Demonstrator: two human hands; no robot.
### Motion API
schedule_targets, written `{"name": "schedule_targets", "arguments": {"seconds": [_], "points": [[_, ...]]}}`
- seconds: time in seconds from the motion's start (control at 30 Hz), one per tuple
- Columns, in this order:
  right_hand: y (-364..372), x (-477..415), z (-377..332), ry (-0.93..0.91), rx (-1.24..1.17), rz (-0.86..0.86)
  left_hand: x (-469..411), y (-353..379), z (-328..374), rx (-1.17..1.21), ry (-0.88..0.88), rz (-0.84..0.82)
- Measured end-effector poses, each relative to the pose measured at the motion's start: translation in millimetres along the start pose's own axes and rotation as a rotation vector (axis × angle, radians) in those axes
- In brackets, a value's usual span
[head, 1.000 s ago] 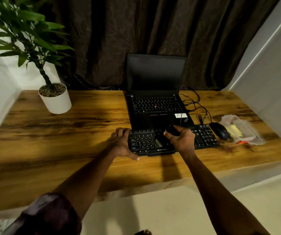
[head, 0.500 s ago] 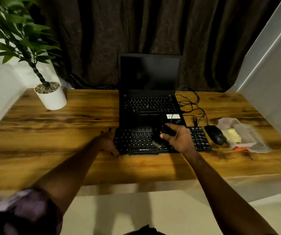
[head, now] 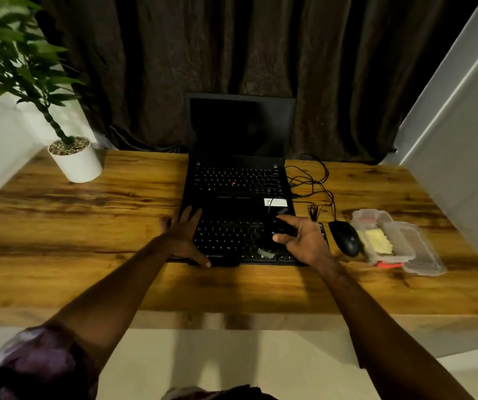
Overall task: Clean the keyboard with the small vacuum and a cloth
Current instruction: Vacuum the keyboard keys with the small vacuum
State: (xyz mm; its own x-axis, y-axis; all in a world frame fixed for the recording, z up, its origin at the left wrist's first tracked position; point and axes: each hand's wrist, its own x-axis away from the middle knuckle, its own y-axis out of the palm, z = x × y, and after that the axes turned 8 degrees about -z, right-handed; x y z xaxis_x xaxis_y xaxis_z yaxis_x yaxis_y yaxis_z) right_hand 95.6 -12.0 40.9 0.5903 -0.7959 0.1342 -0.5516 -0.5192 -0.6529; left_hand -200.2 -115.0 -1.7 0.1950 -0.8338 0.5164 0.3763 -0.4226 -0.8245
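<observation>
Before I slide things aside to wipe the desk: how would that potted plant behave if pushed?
The potted plant probably tips easily: its leaves spread high and to one side above a small white pot. The pot's smooth wall likely slides on the wooden desk. Its gravel topping could spill if it tilts.

We see the keyboard (head: 232, 241) at the table's (head: 87, 269) centre, the laptop (head: 239, 180) touching it at twelve o'clock. At three o'clock lies the mouse (head: 345, 238), then the container (head: 399, 241) just beyond. The potted plant (head: 74, 160) stands far off at ten o'clock, cables (head: 312, 183) at one o'clock.
</observation>
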Motion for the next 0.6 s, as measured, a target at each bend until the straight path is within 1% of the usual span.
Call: {"name": "schedule_targets", "arguments": {"seconds": [0.13, 0.23, 0.4, 0.6], "points": [[-13, 7, 10, 0.015, 0.034, 0.028, -16, 13, 47, -0.076, 0.161, 0.040], [-22, 14, 20, 0.034, 0.039, 0.065, -27, 20, 74, -0.113, 0.230, 0.042], [-34, 25, 24, 0.068, 0.058, 0.075, -37, 25, 102, -0.125, 0.256, 0.052], [-46, 32, 35, 0.127, 0.104, 0.090, -39, 21, 113, -0.104, 0.206, 0.028]]}}
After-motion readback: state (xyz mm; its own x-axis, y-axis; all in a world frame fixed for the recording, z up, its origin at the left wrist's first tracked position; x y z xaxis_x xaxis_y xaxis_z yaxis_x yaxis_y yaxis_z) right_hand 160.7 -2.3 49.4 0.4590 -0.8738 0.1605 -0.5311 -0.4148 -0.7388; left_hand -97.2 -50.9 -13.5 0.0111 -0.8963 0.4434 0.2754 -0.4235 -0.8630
